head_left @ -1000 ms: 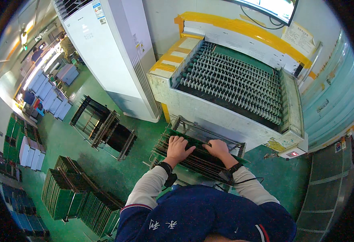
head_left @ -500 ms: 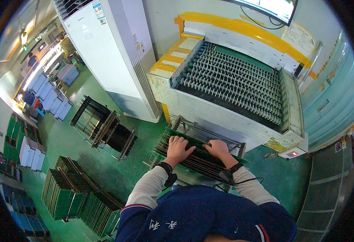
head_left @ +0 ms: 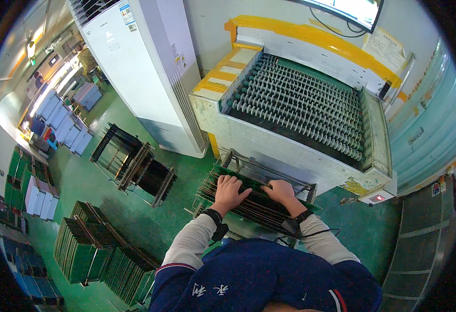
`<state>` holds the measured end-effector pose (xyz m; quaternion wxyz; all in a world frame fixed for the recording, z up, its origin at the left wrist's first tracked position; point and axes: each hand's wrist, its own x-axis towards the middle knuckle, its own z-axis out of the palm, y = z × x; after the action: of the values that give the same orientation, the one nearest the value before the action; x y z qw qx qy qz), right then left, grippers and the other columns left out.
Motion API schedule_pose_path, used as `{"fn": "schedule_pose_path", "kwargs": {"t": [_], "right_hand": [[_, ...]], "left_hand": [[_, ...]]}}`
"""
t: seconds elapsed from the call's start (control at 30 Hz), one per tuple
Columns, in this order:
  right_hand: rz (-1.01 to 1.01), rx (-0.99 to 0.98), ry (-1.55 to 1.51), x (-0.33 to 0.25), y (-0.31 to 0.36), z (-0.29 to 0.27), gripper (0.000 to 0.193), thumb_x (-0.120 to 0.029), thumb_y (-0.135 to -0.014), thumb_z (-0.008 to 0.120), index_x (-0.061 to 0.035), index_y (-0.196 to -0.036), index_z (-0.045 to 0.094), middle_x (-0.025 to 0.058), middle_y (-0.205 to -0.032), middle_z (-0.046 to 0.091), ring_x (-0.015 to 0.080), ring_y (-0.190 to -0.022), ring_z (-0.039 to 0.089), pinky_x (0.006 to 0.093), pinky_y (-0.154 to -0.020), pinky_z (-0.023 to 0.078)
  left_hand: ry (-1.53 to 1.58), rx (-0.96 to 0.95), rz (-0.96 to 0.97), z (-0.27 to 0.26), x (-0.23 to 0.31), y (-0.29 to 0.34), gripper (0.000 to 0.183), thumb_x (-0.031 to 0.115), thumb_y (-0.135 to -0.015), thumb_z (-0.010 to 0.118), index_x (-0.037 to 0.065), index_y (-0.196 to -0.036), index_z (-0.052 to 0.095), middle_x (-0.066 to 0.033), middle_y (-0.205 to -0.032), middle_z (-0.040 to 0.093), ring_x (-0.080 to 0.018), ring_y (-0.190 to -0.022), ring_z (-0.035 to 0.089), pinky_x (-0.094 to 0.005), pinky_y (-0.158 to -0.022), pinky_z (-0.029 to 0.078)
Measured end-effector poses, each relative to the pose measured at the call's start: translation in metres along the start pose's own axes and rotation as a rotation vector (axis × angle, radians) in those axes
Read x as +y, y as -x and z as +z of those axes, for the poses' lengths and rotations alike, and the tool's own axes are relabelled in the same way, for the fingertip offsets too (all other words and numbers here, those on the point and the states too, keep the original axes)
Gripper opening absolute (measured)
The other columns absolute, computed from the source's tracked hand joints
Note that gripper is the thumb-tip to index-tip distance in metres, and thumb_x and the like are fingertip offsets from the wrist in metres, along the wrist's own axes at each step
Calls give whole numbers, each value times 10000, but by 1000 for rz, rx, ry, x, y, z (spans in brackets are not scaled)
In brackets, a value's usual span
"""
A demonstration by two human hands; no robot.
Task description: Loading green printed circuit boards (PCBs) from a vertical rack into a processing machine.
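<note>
Rack (head_left: 311, 191) of thin panels (head_left: 256, 209), half-curled hands (head_left: 230, 193) (head_left: 281, 191) over the top edges, cannot tell whether gripping; to the left, second rack (head_left: 136, 169) with dark panels (head_left: 156, 180).

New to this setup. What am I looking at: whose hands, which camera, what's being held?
No robot here: these are a person's bare left hand and right hand. The picture comes from a wide fisheye camera on that person's head, looking down, so straight edges bend near the rim.

Both hands are on the upper edges of thin, dark panels standing in a metal rack. Whether the fingers grip a panel or just rest there, I can't tell.

Just beyond the rack is a pale machine with rows of rollers on top. On the green floor to the left stand more racked panels and a tall white cabinet.
</note>
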<state>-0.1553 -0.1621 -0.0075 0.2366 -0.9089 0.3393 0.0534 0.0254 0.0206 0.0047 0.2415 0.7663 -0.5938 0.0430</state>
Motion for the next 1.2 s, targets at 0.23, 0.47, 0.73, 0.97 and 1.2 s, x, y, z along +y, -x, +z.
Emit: {"fn": "schedule_pose_path", "kwargs": {"t": [0.23,0.47,0.73,0.97,1.2], "right_hand": [[-28,55,1,1,1,1,577,-631,-940,616,-78,-956,782,219,-958,752,445,-948,709,548,-835,550],[-13,39,-6,-1,1,-1,565,-626,-939,623,-83,-947,779,219,-953,749,449,-947,707,548,-829,549],[-4,27,2,-3,3,-4,562,-628,-938,625,-87,-960,774,214,-967,749,447,-961,705,552,-832,546],[-36,61,1,1,1,2,593,-647,-936,617,-73,-933,767,216,-951,752,441,-937,717,561,-824,557],[-10,25,-7,-2,2,-3,589,-641,-941,615,-73,-964,769,218,-974,746,451,-966,701,560,-838,543]], "left_hand": [[-5,-8,-5,0,0,0,473,541,-899,730,69,-925,739,-107,-941,659,-327,-1028,611,-496,-1072,402],[11,21,-7,1,1,0,447,510,-890,741,64,-882,727,-111,-930,651,-323,-1020,604,-487,-1072,393],[23,13,-21,1,0,0,456,513,-892,739,58,-873,716,-114,-933,645,-331,-1025,596,-490,-1086,382],[18,9,-15,1,1,0,462,518,-900,728,57,-870,716,-112,-936,647,-325,-1033,595,-487,-1091,377],[3,-33,-24,-2,2,0,465,533,-908,722,69,-923,739,-107,-963,668,-320,-1046,609,-490,-1087,384]]}}
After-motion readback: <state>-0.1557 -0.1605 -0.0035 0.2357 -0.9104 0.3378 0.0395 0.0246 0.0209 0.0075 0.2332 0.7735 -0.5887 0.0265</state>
